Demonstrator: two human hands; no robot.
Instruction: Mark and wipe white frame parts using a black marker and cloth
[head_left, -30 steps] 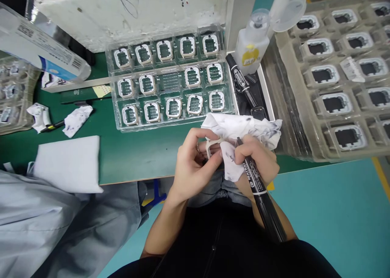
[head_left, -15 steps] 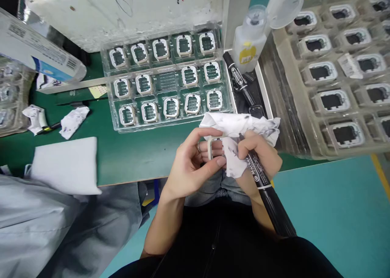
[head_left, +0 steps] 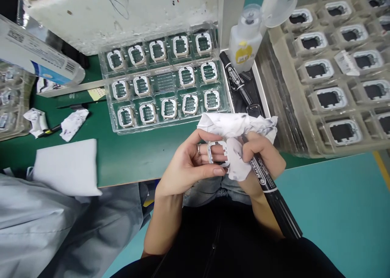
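Note:
My left hand (head_left: 190, 158) grips a small white squarish frame (head_left: 210, 153) between thumb and fingers, its open middle facing up. Wrapped in my right hand (head_left: 266, 154) is a black marker (head_left: 264, 178), pointing down to the right. The same hand pinches a smudged white cloth (head_left: 238, 162), which lies against the right side of the frame. A larger crumpled white cloth (head_left: 231, 124) rests on the table edge just beyond both hands. Past it, a clear plastic tray (head_left: 166, 123) holds several similar frames in its pockets; one pocket in the middle row has no frame.
At right stands a stack of plastic trays (head_left: 286, 119) with more frames. A narrow holder contains another marker (head_left: 233, 75), beside a clear bottle (head_left: 246, 42). A folded white cloth (head_left: 65, 166) and a large white bottle (head_left: 39, 52) are at left, near another person's grey-clothed leg (head_left: 100, 225).
The frame in my left hand has tilted so its face shows more fully. My right hand, with marker and cloth, has shifted slightly right and down. The whole view has moved a little.

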